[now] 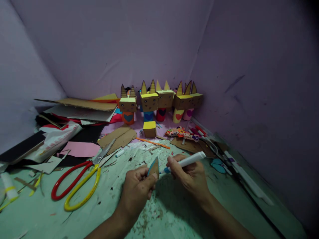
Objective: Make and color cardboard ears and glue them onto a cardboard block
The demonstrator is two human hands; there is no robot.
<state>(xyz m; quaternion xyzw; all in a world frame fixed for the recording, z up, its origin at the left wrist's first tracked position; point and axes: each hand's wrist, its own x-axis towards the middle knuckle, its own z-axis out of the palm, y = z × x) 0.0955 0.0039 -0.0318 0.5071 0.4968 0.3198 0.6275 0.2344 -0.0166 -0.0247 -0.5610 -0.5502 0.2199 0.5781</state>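
Note:
Between the thumb and fingers of my left hand (139, 186) is a small pointed cardboard piece (154, 168), upright, with blue along its left edge. My right hand (190, 176) grips a white marker (190, 160). Its blue tip points left and lies at the right edge of the cardboard piece; whether it touches I cannot tell. Beyond both hands stands a small cardboard box with a yellow top (150, 130). A small marker cap (120, 153) lies on the table behind my left hand.
Scissors with red and yellow handles (96, 162) lie open at the left. Several box-headed figures with pointed ears (149, 102) stand along the back. Cardboard and paper sheets (82, 108) pile up at the back left. Blue paper pieces (218, 165) lie at the right.

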